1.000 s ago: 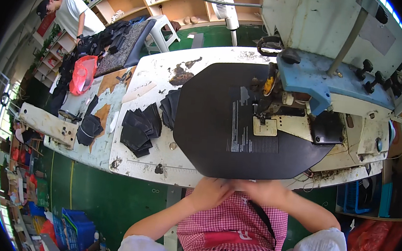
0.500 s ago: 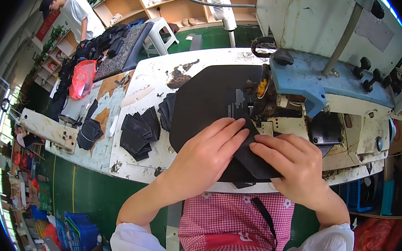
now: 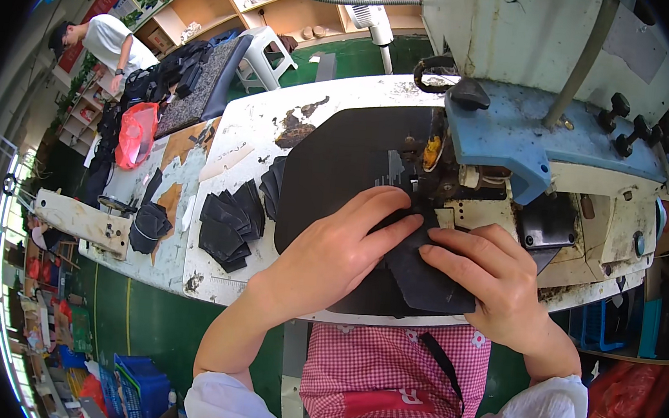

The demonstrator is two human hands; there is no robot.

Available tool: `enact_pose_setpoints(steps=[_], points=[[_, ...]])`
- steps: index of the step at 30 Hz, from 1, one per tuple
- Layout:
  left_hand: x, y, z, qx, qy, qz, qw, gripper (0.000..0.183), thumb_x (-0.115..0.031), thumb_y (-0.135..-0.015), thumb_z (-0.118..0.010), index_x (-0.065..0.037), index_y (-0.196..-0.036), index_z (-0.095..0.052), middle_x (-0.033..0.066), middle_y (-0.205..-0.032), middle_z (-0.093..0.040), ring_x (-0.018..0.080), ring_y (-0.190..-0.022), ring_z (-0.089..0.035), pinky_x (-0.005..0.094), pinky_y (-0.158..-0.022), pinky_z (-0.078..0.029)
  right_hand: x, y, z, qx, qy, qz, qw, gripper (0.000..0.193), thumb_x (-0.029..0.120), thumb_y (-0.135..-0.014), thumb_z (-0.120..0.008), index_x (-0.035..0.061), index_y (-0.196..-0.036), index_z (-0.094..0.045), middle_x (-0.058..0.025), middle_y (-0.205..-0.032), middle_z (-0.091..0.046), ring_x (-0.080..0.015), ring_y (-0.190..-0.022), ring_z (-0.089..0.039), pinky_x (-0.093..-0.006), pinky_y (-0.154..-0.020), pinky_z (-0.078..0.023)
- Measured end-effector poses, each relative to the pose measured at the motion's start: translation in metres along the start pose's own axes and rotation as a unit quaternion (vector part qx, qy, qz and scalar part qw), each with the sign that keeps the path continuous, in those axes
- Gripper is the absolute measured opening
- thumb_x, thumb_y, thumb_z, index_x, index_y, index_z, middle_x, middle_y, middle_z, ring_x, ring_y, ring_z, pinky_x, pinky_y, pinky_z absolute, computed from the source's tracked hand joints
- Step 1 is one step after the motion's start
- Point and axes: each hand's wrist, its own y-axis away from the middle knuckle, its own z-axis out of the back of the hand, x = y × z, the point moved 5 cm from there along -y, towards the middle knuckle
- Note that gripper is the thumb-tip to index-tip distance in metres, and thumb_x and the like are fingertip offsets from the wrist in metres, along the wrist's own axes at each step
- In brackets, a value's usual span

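The bare left hand [image 3: 339, 245] and bare right hand [image 3: 494, 273], fingers loosely bent, press fingertips on a flat black angular sheet [image 3: 430, 287]; any grip beneath cannot be told. Dull and straight-edged, it lies near the near rim of a broad black board [image 3: 331, 158]. Fanned black pieces [image 3: 227, 228] flank this leftward; scuffed white tabletop [image 3: 259, 117] shows far-left; a blue-and-cream sewing machine [image 3: 505, 132] bounds the far right.

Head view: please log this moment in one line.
left hand: on black piece | right hand: on same piece | pile: on table, left
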Motion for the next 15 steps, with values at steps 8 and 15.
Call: enact_pose_setpoints(steps=[8,15], points=[[-0.0036,-0.0008,0.0022,-0.040,-0.088,-0.040,0.995,0.056,0.004,-0.069,-0.061,0.000,-0.124,-0.063,0.0154,-0.128,-0.060,0.0349,-0.116,-0.056,0.0430,-0.099,-0.049,-0.0004,0.0010,0.0004,-0.001,0.002,0.010,1.000,0.050,-0.005,-0.058,-0.065,0.0001,-0.108,-0.070,-0.0128,-0.108,-0.068,-0.0282,-0.086,-0.063,-0.0368,-0.074,-0.056],[-0.0020,0.0000,0.0027,-0.022,-0.049,-0.033,0.998,0.061,-0.003,-0.066,-0.067,0.003,-0.126,-0.060,0.0190,-0.136,-0.055,0.0380,-0.114,-0.054,0.0431,-0.099,-0.049,0.0005,-0.0008,0.0005,0.008,0.002,0.004,1.000,0.048,-0.005,-0.058,-0.066,-0.0005,-0.106,-0.069,-0.0130,-0.110,-0.068,-0.0291,-0.088,-0.063,-0.0373,-0.077,-0.056]])
